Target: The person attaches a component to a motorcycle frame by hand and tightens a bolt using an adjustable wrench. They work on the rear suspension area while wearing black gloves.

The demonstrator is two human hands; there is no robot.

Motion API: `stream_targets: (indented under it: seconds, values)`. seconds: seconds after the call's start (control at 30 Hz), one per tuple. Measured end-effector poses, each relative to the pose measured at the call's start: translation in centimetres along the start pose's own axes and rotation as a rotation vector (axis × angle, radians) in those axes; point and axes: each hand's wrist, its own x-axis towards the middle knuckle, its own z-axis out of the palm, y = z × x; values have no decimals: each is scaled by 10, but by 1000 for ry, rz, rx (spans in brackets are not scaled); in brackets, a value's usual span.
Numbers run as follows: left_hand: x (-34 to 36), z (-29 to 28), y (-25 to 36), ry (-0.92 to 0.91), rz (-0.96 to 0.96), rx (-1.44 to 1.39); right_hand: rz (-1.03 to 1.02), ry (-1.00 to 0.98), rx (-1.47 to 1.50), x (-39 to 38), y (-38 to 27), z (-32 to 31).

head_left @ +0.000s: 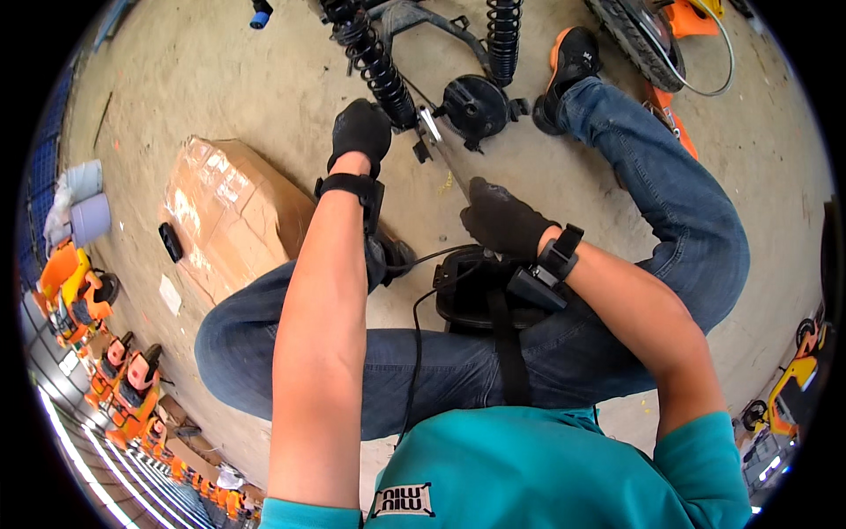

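Note:
My right hand, in a black glove, is closed round the handle end of a long metal wrench. The wrench slants up and left, its shiny head at the lower end of a black coil-spring shock absorber. Also gloved in black, my left hand is curled against the left side of that lower end; its fingertips are hidden. A second coil-spring shock absorber stands to the right. Between the two, low down, sits a round black hub plate. A dark frame joins the parts at the top.
A taped cardboard box lies left of my left forearm. Between my legs is a black case with a cable. A tyre and orange parts lie at upper right. Orange and yellow machines line the left; pale buckets stand above them.

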Motion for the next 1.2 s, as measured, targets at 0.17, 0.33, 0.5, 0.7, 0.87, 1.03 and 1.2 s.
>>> stream_targets:
  seconds: [0.17, 0.33, 0.5, 0.7, 0.87, 1.03, 1.2]
  values:
    - [-3, -2, 6, -44, -111, -12, -25, -31, 79, -1, 5, -6]
    - [-7, -2, 8, -4, -112, -44, 28, -105, 220, 0, 6, 3]
    - [-7, 5, 3, 50, -65, -42, 97, -45, 319, -2, 5, 8]
    - [-14, 0, 7, 18, -100, -53, 4, -177, 178, 1, 7, -8]
    - [-13, 1, 7, 1, -126, -71, 332, 20, 626, -1, 0, 1]
    - [3, -2, -10, -38, -26, 18, 463, -39, 815, -2, -5, -14]
    - [17, -16, -26, 6, 36, 121, 634, 83, 1142, -11, -3, -4]
